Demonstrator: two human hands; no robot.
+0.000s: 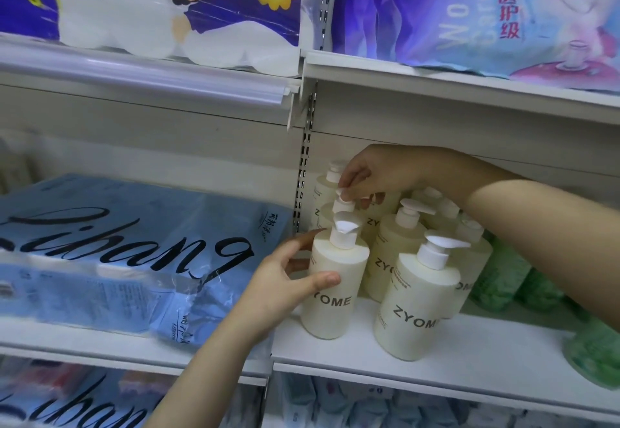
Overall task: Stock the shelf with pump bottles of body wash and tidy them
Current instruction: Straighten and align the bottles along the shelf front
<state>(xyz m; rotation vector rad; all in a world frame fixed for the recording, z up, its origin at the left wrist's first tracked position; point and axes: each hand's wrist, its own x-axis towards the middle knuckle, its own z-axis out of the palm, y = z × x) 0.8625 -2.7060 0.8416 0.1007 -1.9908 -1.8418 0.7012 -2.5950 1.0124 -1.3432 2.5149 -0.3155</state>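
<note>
Our left hand (285,281) curls round the front cream plastic pump bottle (335,310) on the white metal shelf (486,360); our right hand (372,172) pinches the 2nd bottle's white pump head (343,206). Likely heavy, slick: grip bodies.

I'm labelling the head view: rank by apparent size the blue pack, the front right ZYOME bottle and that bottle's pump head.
Largest: blue pack.
Then front right ZYOME bottle.
Smallest: pump head.
No close calls.

Matt cream plastic pump bottles (333,288) (white glossy pumps) stand on a smooth painted shelf (469,360).
</note>
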